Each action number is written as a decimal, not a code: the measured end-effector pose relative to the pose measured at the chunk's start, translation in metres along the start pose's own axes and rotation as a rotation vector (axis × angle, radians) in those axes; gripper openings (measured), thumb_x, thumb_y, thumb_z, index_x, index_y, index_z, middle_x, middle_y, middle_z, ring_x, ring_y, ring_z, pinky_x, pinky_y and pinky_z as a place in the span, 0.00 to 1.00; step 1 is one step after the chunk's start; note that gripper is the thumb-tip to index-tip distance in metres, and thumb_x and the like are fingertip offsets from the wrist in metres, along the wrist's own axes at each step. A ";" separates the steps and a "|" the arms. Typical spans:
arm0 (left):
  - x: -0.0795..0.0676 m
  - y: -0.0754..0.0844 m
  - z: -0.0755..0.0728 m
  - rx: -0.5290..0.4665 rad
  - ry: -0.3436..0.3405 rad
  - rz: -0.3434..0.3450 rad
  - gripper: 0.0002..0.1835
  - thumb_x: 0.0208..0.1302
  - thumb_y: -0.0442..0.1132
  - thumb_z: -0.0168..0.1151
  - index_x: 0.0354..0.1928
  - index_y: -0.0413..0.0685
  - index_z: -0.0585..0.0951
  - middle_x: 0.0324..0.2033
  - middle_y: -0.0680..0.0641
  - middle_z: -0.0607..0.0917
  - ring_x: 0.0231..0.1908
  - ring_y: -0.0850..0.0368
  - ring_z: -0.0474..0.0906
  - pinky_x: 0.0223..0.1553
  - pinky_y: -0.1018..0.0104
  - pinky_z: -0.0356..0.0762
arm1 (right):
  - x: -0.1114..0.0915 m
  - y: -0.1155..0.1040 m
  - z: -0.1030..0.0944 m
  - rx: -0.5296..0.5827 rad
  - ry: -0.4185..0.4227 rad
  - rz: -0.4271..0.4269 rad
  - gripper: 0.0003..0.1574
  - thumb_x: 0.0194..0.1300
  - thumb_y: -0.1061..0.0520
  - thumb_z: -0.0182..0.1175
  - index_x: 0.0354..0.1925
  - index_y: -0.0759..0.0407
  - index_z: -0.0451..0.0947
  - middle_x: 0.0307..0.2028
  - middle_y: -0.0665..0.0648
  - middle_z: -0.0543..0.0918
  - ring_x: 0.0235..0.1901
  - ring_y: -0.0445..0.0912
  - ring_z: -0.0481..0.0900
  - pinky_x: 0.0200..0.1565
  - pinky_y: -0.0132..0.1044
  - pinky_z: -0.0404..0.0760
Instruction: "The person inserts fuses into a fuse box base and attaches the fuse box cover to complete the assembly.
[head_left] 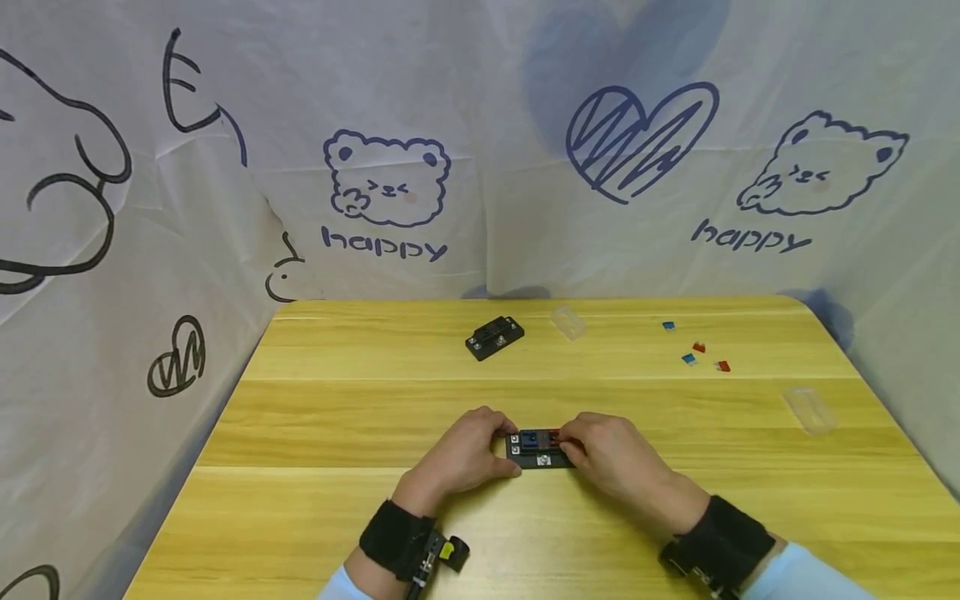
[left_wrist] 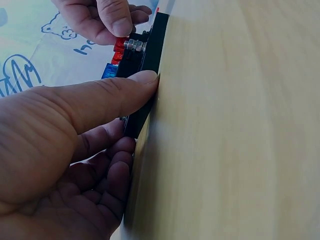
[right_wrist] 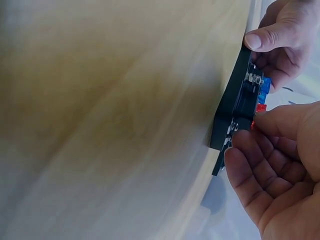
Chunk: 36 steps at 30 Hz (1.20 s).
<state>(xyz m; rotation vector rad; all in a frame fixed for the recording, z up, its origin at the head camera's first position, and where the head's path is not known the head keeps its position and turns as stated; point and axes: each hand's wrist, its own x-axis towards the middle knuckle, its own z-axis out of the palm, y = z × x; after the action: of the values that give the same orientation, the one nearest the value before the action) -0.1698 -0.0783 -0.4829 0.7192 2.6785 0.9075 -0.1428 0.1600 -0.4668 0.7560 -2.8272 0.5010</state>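
A black fuse block (head_left: 531, 462) lies flat on the wooden table, with metal bolts along its edge. Blue blade fuses (right_wrist: 265, 85) stand in its left part, and red blade fuses (right_wrist: 261, 107) are further right. My left hand (head_left: 467, 450) holds the block's left end between thumb and fingers. At the right end, my right hand (head_left: 617, 454) pinches a red blade fuse (left_wrist: 120, 44) at the block's top. The fingers partly cover that fuse, so how deep it sits is hidden.
A second black fuse block (head_left: 495, 338) lies further back, beside a clear plastic cover (head_left: 567, 323). Several loose fuses, blue (head_left: 689, 359) and red (head_left: 723, 366), lie at the back right. Another clear cover (head_left: 810, 410) is near the right edge. White drawn-on cloth (head_left: 517, 233) surrounds the table.
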 end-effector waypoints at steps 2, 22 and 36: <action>0.000 0.000 0.000 -0.001 0.001 0.000 0.27 0.47 0.50 0.75 0.49 0.50 0.80 0.42 0.52 0.79 0.41 0.57 0.73 0.48 0.60 0.74 | 0.000 0.001 -0.001 -0.003 -0.004 -0.001 0.05 0.60 0.55 0.66 0.36 0.52 0.84 0.30 0.46 0.83 0.30 0.37 0.77 0.33 0.37 0.79; 0.001 -0.003 0.000 -0.008 0.007 -0.015 0.28 0.46 0.50 0.76 0.50 0.50 0.79 0.42 0.52 0.79 0.42 0.57 0.72 0.51 0.58 0.74 | 0.030 0.055 -0.017 0.019 0.039 0.157 0.06 0.63 0.55 0.63 0.35 0.56 0.84 0.31 0.53 0.84 0.30 0.44 0.78 0.34 0.43 0.80; 0.001 -0.004 0.004 0.009 0.001 -0.013 0.28 0.46 0.51 0.76 0.50 0.51 0.80 0.43 0.53 0.79 0.44 0.58 0.73 0.52 0.58 0.73 | 0.073 0.098 -0.012 0.058 0.049 0.328 0.14 0.67 0.52 0.59 0.39 0.63 0.80 0.31 0.60 0.83 0.28 0.51 0.76 0.33 0.47 0.76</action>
<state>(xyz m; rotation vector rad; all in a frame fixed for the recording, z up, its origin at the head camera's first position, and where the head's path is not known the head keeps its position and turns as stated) -0.1709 -0.0786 -0.4885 0.7026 2.6864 0.8933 -0.2540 0.2114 -0.4648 0.2812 -2.9118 0.6409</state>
